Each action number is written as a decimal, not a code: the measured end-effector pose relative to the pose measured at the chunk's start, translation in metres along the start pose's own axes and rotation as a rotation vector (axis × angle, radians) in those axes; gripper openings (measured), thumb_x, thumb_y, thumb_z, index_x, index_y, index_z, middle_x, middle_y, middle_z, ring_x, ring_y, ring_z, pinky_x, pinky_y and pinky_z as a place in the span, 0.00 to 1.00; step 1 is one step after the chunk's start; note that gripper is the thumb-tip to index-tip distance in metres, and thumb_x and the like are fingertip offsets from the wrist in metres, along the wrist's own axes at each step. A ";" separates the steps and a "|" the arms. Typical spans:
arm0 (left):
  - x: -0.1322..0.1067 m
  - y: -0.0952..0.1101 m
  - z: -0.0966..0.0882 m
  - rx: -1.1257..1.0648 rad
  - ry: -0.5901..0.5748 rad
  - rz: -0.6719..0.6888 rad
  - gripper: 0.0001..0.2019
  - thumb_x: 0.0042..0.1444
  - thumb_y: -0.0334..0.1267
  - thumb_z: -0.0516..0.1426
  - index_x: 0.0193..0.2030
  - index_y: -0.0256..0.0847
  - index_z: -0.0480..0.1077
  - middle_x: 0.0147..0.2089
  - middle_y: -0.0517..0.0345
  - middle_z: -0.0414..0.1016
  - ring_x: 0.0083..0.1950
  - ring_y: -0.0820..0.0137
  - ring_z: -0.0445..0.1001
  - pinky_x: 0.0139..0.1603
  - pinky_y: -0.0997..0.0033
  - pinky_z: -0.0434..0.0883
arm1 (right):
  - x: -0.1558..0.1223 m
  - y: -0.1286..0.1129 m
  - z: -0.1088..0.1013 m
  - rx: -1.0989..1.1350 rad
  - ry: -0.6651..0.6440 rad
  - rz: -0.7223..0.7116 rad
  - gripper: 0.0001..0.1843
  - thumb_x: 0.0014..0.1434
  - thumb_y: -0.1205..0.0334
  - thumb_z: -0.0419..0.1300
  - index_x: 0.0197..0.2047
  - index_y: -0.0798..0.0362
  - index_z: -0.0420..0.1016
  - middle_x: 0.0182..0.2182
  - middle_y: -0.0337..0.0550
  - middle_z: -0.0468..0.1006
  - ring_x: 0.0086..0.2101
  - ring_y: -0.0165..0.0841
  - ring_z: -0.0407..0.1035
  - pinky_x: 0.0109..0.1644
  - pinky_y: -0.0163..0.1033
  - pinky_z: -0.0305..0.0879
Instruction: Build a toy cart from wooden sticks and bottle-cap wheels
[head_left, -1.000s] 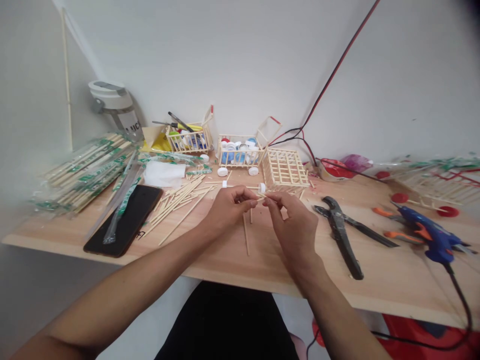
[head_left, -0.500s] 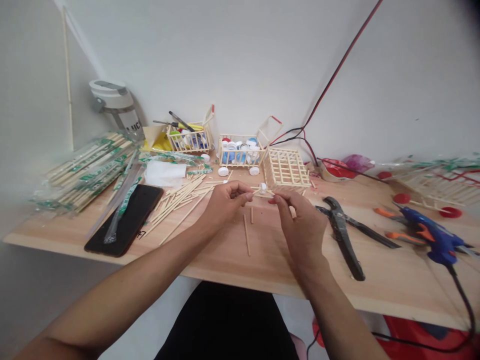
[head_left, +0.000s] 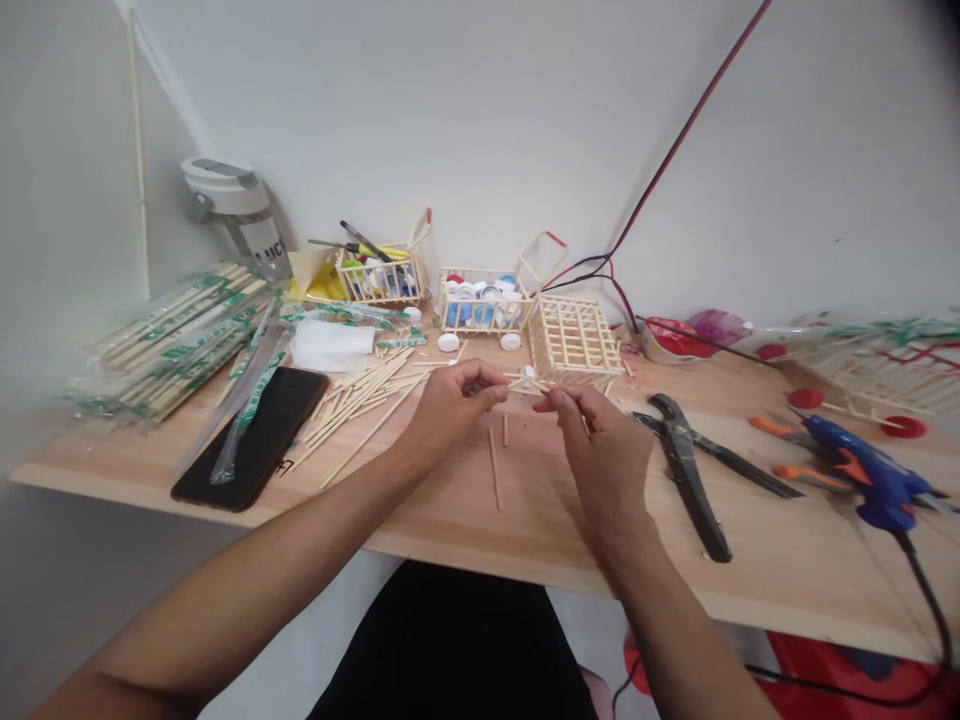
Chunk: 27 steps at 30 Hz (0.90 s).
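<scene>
In front of the stick cage point(head_left: 574, 338), our right hand point(head_left: 604, 445) pinches thin sticks point(head_left: 519, 381) bearing a white cap point(head_left: 528, 372). Our left hand point(head_left: 454, 405) curls beside them; its grip we cannot tell.

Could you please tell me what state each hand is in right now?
Left hand: closed, pinching a thin wooden stick.
Right hand: closed, pinching the same stick.

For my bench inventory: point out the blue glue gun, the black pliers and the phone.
Blue glue gun point(head_left: 862, 478), head view, on its body.
Black pliers point(head_left: 684, 470), head view, on a handle.
Phone point(head_left: 281, 425), head view, on its dark face.
</scene>
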<state>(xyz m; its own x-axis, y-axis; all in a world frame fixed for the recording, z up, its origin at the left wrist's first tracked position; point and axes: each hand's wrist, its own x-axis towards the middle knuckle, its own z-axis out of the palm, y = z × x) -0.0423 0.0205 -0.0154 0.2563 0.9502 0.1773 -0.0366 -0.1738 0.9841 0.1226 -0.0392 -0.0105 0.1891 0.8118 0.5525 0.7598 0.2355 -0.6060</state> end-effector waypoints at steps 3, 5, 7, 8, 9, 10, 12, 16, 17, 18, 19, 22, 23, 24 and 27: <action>0.000 0.000 0.000 0.010 -0.006 0.010 0.04 0.48 0.33 0.62 0.32 0.36 0.75 0.30 0.58 0.76 0.30 0.76 0.69 0.33 0.74 0.63 | 0.000 0.000 0.000 0.007 0.010 -0.008 0.13 0.65 0.56 0.55 0.33 0.50 0.78 0.30 0.35 0.81 0.33 0.30 0.74 0.41 0.34 0.63; 0.000 -0.001 0.000 0.013 -0.008 0.017 0.04 0.48 0.34 0.63 0.32 0.36 0.75 0.30 0.59 0.76 0.30 0.75 0.68 0.33 0.74 0.63 | 0.000 0.000 0.000 0.010 0.007 -0.009 0.14 0.65 0.56 0.55 0.33 0.50 0.78 0.30 0.35 0.81 0.33 0.30 0.74 0.41 0.34 0.63; 0.000 0.000 0.000 0.009 -0.011 0.021 0.05 0.48 0.34 0.63 0.32 0.36 0.75 0.30 0.59 0.76 0.30 0.75 0.69 0.33 0.74 0.63 | 0.000 0.000 0.000 0.012 0.004 -0.003 0.14 0.65 0.55 0.55 0.33 0.50 0.78 0.30 0.35 0.81 0.33 0.30 0.74 0.41 0.34 0.63; 0.000 0.000 0.000 0.006 -0.013 0.020 0.04 0.48 0.34 0.63 0.32 0.36 0.75 0.30 0.58 0.76 0.30 0.75 0.69 0.33 0.74 0.64 | 0.000 0.000 0.000 0.015 0.003 0.004 0.14 0.65 0.55 0.55 0.33 0.50 0.78 0.30 0.35 0.81 0.33 0.31 0.74 0.41 0.34 0.63; 0.000 0.000 0.000 0.001 -0.015 0.019 0.04 0.49 0.34 0.63 0.31 0.36 0.75 0.30 0.59 0.76 0.30 0.75 0.69 0.34 0.74 0.64 | 0.000 0.000 0.000 0.019 0.002 0.011 0.15 0.65 0.54 0.54 0.33 0.49 0.78 0.30 0.35 0.81 0.33 0.31 0.74 0.40 0.35 0.63; 0.000 0.001 0.000 -0.002 -0.019 0.017 0.04 0.49 0.34 0.63 0.32 0.36 0.75 0.30 0.59 0.76 0.30 0.75 0.69 0.34 0.74 0.64 | 0.000 -0.001 0.000 0.025 -0.002 0.019 0.15 0.65 0.54 0.54 0.33 0.49 0.78 0.29 0.35 0.81 0.32 0.31 0.74 0.40 0.35 0.63; 0.000 0.001 0.000 -0.001 -0.021 0.012 0.04 0.49 0.34 0.62 0.32 0.36 0.75 0.30 0.59 0.76 0.30 0.75 0.69 0.34 0.74 0.64 | 0.000 -0.001 0.000 0.038 -0.015 0.041 0.15 0.65 0.53 0.54 0.33 0.49 0.78 0.29 0.35 0.81 0.32 0.31 0.74 0.40 0.35 0.63; 0.000 0.001 0.000 0.017 -0.003 0.007 0.04 0.49 0.34 0.63 0.32 0.37 0.75 0.31 0.58 0.76 0.30 0.75 0.69 0.34 0.73 0.64 | 0.000 -0.001 0.000 0.059 -0.027 0.081 0.17 0.66 0.52 0.53 0.32 0.48 0.78 0.29 0.34 0.82 0.30 0.30 0.73 0.40 0.36 0.63; 0.000 0.001 0.000 0.020 -0.003 0.005 0.04 0.49 0.34 0.63 0.32 0.37 0.75 0.31 0.58 0.76 0.30 0.75 0.69 0.34 0.73 0.64 | 0.000 -0.001 0.001 0.062 -0.026 0.090 0.18 0.66 0.51 0.53 0.32 0.48 0.78 0.29 0.34 0.82 0.30 0.30 0.73 0.40 0.36 0.63; 0.000 0.000 0.000 0.021 -0.006 0.005 0.04 0.49 0.34 0.63 0.32 0.37 0.75 0.31 0.58 0.76 0.30 0.75 0.69 0.34 0.73 0.64 | 0.000 -0.001 0.001 0.062 -0.028 0.098 0.18 0.66 0.51 0.52 0.32 0.49 0.78 0.29 0.34 0.81 0.29 0.30 0.73 0.40 0.36 0.63; 0.000 0.000 0.000 0.024 -0.010 0.005 0.04 0.49 0.34 0.63 0.32 0.37 0.75 0.31 0.58 0.76 0.30 0.75 0.69 0.34 0.73 0.64 | 0.000 0.000 0.001 0.060 -0.031 0.105 0.19 0.66 0.51 0.52 0.31 0.49 0.78 0.28 0.34 0.81 0.29 0.30 0.73 0.40 0.36 0.63; -0.001 0.001 0.000 0.033 -0.014 0.015 0.04 0.49 0.34 0.63 0.32 0.36 0.75 0.30 0.58 0.76 0.31 0.75 0.70 0.34 0.73 0.64 | 0.000 0.000 0.001 0.049 -0.048 0.115 0.20 0.66 0.51 0.52 0.29 0.49 0.78 0.27 0.34 0.81 0.29 0.30 0.73 0.40 0.36 0.63; -0.001 0.002 0.000 0.037 -0.012 0.018 0.04 0.49 0.34 0.63 0.32 0.36 0.75 0.30 0.58 0.76 0.31 0.74 0.70 0.35 0.73 0.64 | 0.000 0.001 0.001 0.050 -0.053 0.116 0.20 0.66 0.51 0.51 0.29 0.49 0.78 0.27 0.34 0.81 0.29 0.30 0.73 0.40 0.36 0.63; -0.001 0.003 0.000 0.041 -0.011 0.019 0.04 0.49 0.34 0.63 0.32 0.36 0.75 0.30 0.58 0.75 0.31 0.74 0.70 0.35 0.73 0.65 | -0.001 0.001 0.001 0.052 -0.055 0.117 0.20 0.66 0.51 0.51 0.30 0.49 0.78 0.27 0.35 0.81 0.29 0.30 0.73 0.39 0.36 0.63; -0.002 0.004 0.000 0.046 -0.008 0.026 0.05 0.49 0.35 0.62 0.32 0.36 0.75 0.30 0.58 0.76 0.31 0.74 0.70 0.35 0.73 0.65 | -0.001 0.000 0.001 0.054 -0.063 0.103 0.20 0.66 0.50 0.51 0.30 0.49 0.78 0.25 0.35 0.80 0.29 0.30 0.73 0.39 0.35 0.63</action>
<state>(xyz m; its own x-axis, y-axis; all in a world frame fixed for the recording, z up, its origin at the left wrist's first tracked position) -0.0433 0.0183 -0.0122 0.2631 0.9432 0.2029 0.0007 -0.2105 0.9776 0.1217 -0.0395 -0.0115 0.2233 0.8649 0.4494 0.7035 0.1761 -0.6886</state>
